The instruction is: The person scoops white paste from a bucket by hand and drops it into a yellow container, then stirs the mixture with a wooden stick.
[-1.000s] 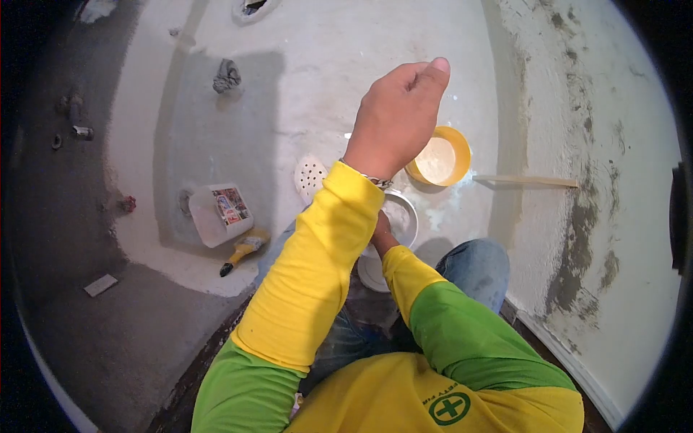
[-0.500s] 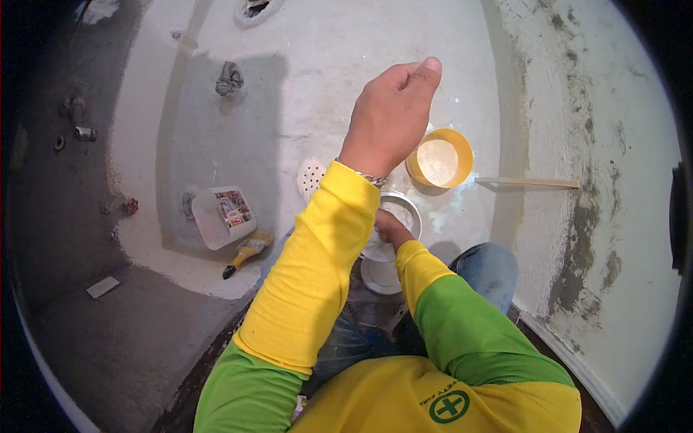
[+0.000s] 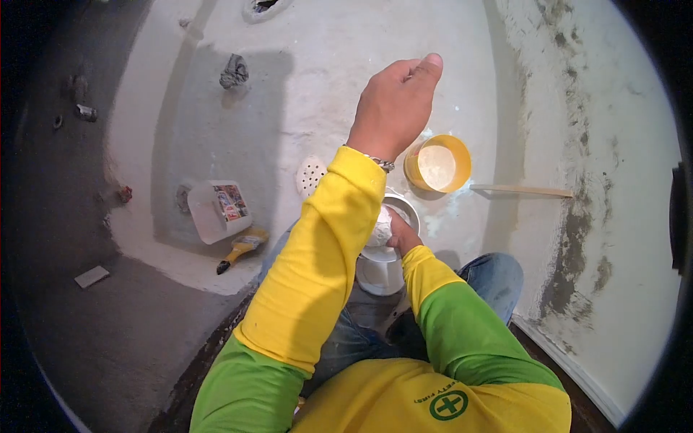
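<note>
My left hand [image 3: 396,108] is raised over the white floor, its back toward me. Its thumb lies along the curled fingers, whose undersides are hidden, so whatever they may hold does not show. Lower down, my right hand [image 3: 404,232] is inside a round white tub [image 3: 411,208], partly behind my left sleeve. White powder [image 3: 380,231] is heaped in its grasp, thumb on the near side. Just below the tub is a round white container or lid [image 3: 380,278]. A yellow bucket [image 3: 462,160] with pale contents stands to the right of my left wrist.
At left lie a white plastic container [image 3: 209,220] with a printed label and a yellow-handled paintbrush [image 3: 241,249]. A perforated white shoe [image 3: 310,175] shows beside my left sleeve. A wooden stick [image 3: 523,190] lies right of the bucket. A grey crumpled lump [image 3: 234,72] sits farther off.
My right hand has turned within the tub, and a heap of white powder now shows in it. The left hand stays raised in nearly the same place.
</note>
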Motion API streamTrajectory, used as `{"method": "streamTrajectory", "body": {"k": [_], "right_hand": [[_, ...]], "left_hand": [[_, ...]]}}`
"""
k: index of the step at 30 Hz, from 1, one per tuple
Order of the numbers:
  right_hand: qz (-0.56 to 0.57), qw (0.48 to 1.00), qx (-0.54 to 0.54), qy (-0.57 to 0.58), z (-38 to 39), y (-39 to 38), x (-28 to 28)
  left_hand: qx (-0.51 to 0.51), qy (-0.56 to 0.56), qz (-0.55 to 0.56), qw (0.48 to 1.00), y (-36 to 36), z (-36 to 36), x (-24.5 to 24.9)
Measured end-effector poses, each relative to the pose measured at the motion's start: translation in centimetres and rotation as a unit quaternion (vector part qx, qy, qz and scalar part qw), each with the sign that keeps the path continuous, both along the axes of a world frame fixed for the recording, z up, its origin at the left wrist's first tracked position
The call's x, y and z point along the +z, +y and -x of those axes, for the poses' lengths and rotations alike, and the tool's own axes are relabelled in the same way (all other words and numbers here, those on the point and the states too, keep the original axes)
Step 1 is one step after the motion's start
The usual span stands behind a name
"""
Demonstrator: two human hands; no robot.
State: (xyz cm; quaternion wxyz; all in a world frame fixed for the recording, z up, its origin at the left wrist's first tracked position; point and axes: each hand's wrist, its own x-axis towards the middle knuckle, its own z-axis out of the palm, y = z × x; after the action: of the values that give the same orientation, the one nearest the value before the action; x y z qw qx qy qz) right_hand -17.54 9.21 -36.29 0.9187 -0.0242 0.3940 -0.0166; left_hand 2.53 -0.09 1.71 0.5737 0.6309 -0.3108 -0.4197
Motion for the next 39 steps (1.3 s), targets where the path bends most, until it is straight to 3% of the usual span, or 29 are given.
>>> {"method": "streamTrajectory", "body": {"k": [6, 11, 15, 17, 27, 39], "right_hand": [[-0.015, 0.995, -0.073, -0.066, 0.8, -0.2, 1.2], [-0.030, 0.991, -0.129, -0.011, 0.1, -0.3, 7.1], [-0.020, 0.984, -0.170, -0.044, 0.5, 0.1, 7.8], [-0.024, 0.983, -0.179, -0.033, 0.4, 0.3, 8.3], [-0.038, 0.971, -0.235, 0.003, 0.8, 1.1, 8.2], [-0.048, 0.972, -0.229, -0.010, 1.0, 1.7, 8.3]], "left_hand": [[0.022, 0.003, -0.004, 1.000, -0.3, -0.7, 0.1], [0.035, 0.031, 0.007, 0.999, -0.6, -0.5, 0.5], [0.022, 0.035, -0.014, 0.999, -0.7, -0.4, 0.8], [0.057, 0.058, 0.010, 0.997, -0.8, 0.1, 0.7], [0.022, 0.028, 0.004, 0.999, -0.9, 0.6, 0.7], [0.027, -0.006, 0.009, 1.000, -1.3, 0.9, -0.2]]}}
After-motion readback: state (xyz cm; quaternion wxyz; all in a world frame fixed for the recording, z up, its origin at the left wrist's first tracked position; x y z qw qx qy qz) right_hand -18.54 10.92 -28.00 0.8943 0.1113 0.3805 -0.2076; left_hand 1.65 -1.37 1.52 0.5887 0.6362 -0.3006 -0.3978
